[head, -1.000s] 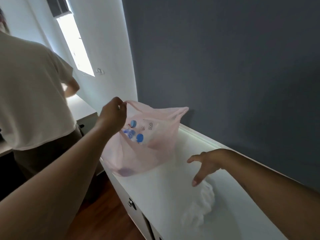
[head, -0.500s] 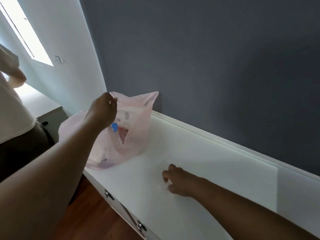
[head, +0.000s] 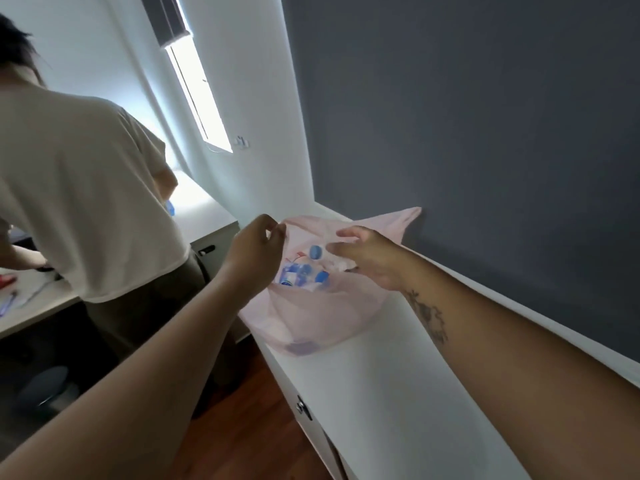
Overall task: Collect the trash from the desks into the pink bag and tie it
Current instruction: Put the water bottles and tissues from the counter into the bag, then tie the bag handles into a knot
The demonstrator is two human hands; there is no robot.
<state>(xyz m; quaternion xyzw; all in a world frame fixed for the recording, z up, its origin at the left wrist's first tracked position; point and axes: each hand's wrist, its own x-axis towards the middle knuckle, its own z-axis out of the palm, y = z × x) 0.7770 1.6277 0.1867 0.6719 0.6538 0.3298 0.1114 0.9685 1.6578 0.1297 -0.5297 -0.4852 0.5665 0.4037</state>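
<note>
A translucent pink bag (head: 322, 313) sits on the left end of a white desk (head: 398, 393). Through its plastic show blue-capped bottles (head: 304, 271) and wrappers. My left hand (head: 258, 252) pinches the bag's near rim and holds the mouth up. My right hand (head: 367, 259) reaches into the mouth from the right with thumb and fingers stretched out. A crumpled white tissue (head: 344, 264) lies just under its fingers, inside the opening. The bag's far handle (head: 407, 216) sticks up against the grey wall.
Another person in a beige T-shirt (head: 79, 202) stands close on the left, bent over a second desk (head: 31, 306) with small items. The white desk has drawers with a metal knob (head: 302, 408). Wooden floor (head: 249, 427) lies below, and a dark round bin (head: 46, 386) sits at lower left.
My right hand lifted off the desk with the white tissue and moved left into the bag's mouth, its fingers now spread. My left hand kept hold of the rim.
</note>
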